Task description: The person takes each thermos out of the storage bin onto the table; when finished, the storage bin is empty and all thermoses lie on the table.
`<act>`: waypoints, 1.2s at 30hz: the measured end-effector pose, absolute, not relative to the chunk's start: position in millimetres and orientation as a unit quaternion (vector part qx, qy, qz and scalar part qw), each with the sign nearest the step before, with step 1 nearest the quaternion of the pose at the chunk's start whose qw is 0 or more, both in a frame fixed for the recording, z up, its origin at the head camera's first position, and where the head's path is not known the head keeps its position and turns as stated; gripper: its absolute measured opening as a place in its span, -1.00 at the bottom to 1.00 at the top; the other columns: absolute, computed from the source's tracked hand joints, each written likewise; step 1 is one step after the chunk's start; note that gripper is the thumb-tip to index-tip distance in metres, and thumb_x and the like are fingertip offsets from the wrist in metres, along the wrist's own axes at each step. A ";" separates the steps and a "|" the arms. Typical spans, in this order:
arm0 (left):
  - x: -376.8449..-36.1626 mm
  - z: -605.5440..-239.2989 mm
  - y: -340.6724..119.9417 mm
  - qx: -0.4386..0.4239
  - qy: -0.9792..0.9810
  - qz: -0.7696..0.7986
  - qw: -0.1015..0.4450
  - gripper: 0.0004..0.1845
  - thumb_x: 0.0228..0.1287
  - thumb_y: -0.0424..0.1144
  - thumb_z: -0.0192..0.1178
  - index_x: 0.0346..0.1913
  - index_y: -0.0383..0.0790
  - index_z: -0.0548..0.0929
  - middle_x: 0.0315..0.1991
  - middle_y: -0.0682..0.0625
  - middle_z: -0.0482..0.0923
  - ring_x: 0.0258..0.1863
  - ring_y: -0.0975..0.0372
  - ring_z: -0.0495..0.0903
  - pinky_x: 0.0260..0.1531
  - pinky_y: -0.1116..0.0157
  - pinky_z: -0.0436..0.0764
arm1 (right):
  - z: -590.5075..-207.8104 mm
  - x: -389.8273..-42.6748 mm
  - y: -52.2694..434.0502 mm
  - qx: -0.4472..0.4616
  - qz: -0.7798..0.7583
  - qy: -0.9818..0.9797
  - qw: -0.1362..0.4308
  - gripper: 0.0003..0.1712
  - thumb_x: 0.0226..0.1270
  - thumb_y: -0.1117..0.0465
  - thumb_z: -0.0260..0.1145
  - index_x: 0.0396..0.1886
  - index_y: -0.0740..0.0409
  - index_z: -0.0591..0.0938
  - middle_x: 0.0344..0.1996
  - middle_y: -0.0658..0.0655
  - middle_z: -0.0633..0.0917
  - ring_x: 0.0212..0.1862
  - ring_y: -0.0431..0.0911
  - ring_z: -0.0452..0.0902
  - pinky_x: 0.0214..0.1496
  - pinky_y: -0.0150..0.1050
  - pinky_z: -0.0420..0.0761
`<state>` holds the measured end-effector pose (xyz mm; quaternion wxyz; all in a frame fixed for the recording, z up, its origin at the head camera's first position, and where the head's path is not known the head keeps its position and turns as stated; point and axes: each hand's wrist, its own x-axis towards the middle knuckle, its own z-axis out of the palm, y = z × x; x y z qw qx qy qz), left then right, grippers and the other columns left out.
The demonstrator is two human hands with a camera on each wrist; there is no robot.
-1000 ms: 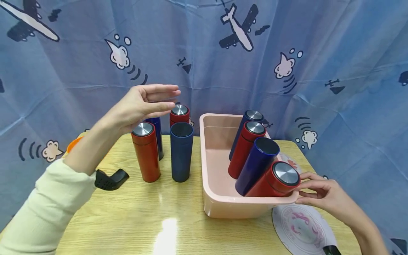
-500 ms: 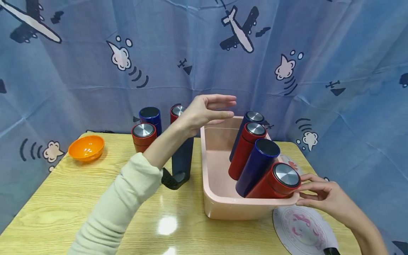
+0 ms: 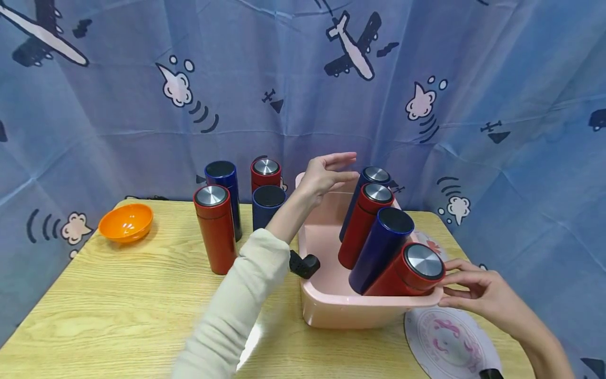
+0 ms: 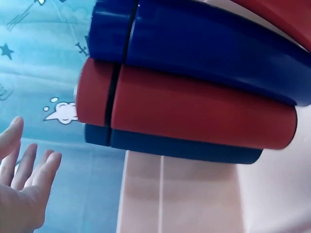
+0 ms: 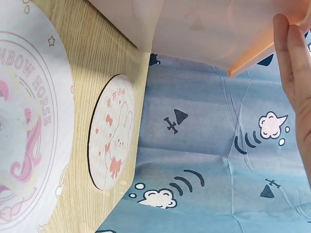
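A pink bin (image 3: pixel 326 310) on the wooden table holds several bottles leaning to the right: a blue one (image 3: pixel 372 179) at the back, a red one (image 3: pixel 362 223), a blue one (image 3: pixel 382 247) and a red one (image 3: pixel 407 271) in front. My left hand (image 3: pixel 343 166) hovers open over the bin's back left corner, just left of the rear blue bottle, holding nothing. In the left wrist view its fingers (image 4: pixel 29 170) spread beside the stacked red bottle (image 4: pixel 194 109). My right hand (image 3: pixel 447 284) touches the bin's near right rim with straight fingers (image 5: pixel 289 53).
Left of the bin stand a red bottle (image 3: pixel 215 226), a blue one (image 3: pixel 224 181), a second red one (image 3: pixel 266 171) and a dark blue one (image 3: pixel 267 202). An orange bowl (image 3: pixel 125 222) sits far left. A round printed mat (image 3: pixel 447 342) and a rabbit coaster (image 5: pixel 112 141) lie right of the bin.
My left hand has swept right, from above the standing bottles to over the bin's back left corner. The right hand has stayed at the bin's rim.
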<state>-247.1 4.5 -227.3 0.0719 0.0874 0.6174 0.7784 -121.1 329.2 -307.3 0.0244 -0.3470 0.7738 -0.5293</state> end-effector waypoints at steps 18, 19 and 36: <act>-282.1 -251.7 35.7 0.033 0.623 0.775 0.097 -0.29 -0.02 -0.81 0.16 0.25 -0.27 0.52 0.27 -0.12 0.43 0.34 0.02 0.30 0.13 0.20 0.51 | -304.3 -118.4 329.5 -0.332 -0.527 0.781 0.036 -0.59 -0.01 0.72 0.29 -0.11 0.45 0.65 0.00 0.10 0.57 0.09 -0.23 0.45 -0.19 -0.37 0.67; -283.9 -253.3 35.2 0.031 0.625 0.772 0.107 -0.28 -0.01 -0.80 0.16 0.27 -0.25 0.51 0.28 -0.10 0.42 0.35 0.04 0.29 0.17 0.21 0.47 | -304.1 -118.3 329.4 -0.330 -0.527 0.782 0.035 -0.59 -0.02 0.72 0.30 -0.12 0.45 0.66 0.00 0.09 0.57 0.09 -0.23 0.45 -0.19 -0.37 0.67; -300.6 -263.0 36.2 0.078 0.624 0.761 0.161 -0.21 0.04 -0.77 0.16 0.36 -0.18 0.40 0.39 -0.12 0.26 0.41 0.01 0.16 0.32 0.15 0.29 | -303.2 -118.0 329.3 -0.324 -0.541 0.774 0.053 -0.60 0.01 0.71 0.29 -0.10 0.45 0.66 0.02 0.11 0.55 0.11 -0.22 0.44 -0.11 -0.36 0.65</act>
